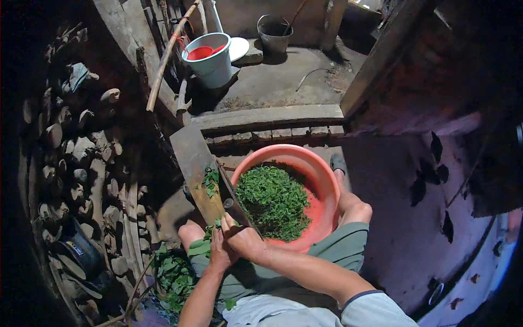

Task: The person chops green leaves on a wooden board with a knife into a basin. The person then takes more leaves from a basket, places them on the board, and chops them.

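Note:
My left hand (pixel 220 253) is closed round a bunch of green leaves (pixel 200 248) at the near end of a long wooden board (pixel 199 163). Pressed against it, my right hand (pixel 245 241) has its fingers curled over the same bunch, partly hiding it. A few cut leaves (pixel 211 182) lie on the board. Along its right edge runs a dark, blade-like strip (pixel 233 196) with a round knob beside my right fingers. Just right of the board stands a wide red-orange basin (pixel 325 191), holding a heap of finely chopped greens (pixel 272 203).
Whole leafy stems (pixel 174 278) are piled at my lower left. Stacked firewood (pixel 81 174) lines the left side. Beyond a wooden threshold (pixel 272 115) stand a grey bucket (pixel 214 73) with something red inside and a dark metal pail (pixel 275 37). My knees flank the basin and board.

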A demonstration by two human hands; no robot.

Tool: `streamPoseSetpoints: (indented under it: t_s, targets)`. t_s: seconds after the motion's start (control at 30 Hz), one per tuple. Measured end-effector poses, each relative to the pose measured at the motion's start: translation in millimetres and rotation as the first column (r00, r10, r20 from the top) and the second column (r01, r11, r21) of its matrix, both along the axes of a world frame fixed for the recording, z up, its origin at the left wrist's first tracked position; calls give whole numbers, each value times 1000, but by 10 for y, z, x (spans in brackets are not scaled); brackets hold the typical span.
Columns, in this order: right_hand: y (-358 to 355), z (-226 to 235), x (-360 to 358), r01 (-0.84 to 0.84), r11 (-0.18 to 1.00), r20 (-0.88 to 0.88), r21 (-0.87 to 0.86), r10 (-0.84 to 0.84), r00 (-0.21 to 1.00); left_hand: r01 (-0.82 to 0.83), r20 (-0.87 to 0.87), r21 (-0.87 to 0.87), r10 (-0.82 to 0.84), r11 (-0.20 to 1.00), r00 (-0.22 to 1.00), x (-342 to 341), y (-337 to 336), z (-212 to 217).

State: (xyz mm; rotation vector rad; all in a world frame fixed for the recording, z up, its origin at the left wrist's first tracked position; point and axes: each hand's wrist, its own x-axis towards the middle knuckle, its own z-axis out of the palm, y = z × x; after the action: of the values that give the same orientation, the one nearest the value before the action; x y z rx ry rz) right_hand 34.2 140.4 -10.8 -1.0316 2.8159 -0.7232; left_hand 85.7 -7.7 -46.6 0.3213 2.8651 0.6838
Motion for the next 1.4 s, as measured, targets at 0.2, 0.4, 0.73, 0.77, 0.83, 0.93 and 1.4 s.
streamPoseSetpoints:
  t_s: [0.2,0.4,0.73,0.77,0.83,0.93,1.4]
  targets:
    - [191,124,90,-79,995,173,57,68,983,-108,-124,276,147,955,981,-100,92,586]
    - [380,-188,270,-322,907,152,272,290,945,41,63,-26,-39,999,997,-512,59,441]
    - [544,934,61,-220,975,340,-35,218,915,-107,-116,73,116,991,987,-165,136,-17]
    - [650,1115,-47,-164,958,238,-233,220,946,-62,-151,82,74,995,986,-174,221,143]
    - [705,1296,-320,-93,897,-3,-432,101,995,-56,-156,11,57,998,986,-160,280,277]
    - [590,1284,-591,52,838,-96,-542,-124,988,-92,-140,-81,80,992,987,-130,295,237]
    - [-240,1334,-2284,243,902,415,-357,-79,906,-236,-340,-197,160,952,927,-542,261,310]
